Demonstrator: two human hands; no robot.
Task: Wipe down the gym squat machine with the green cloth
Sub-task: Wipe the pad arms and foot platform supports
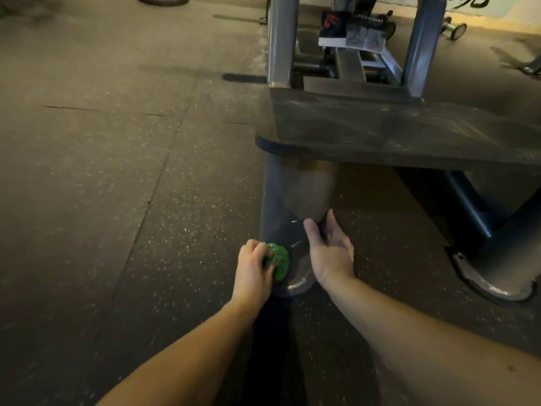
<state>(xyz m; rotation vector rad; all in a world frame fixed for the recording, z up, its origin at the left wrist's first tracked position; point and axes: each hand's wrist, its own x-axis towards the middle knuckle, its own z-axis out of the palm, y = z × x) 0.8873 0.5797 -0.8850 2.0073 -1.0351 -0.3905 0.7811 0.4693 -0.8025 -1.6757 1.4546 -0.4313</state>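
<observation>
Head view. The squat machine [366,118] fills the upper right. It has a dark footplate [424,136] with two grey uprights [281,42] behind it. A grey front leg [281,200] comes out from under the footplate's near-left corner. Its long axis runs down the frame toward the camera and ends in a rounded foot [298,284] on the speckled rubber floor [117,200].

The green cloth [279,260] is bunched into a wad, slightly taller than wide, with no clear pointing direction. It sits against the left face of the leg, just above the foot. The left hand [253,268] grips it, with fingers [263,250] curled tight around the wad and knuckles toward the camera.

The right hand [329,247] is at the right side of the same leg. Its palm is turned toward the tube, and its fingers [332,221] are straight, together and holding nothing. Whether the palm touches the tube: cannot tell.

A second leg [497,273] stands well apart on the right.
</observation>
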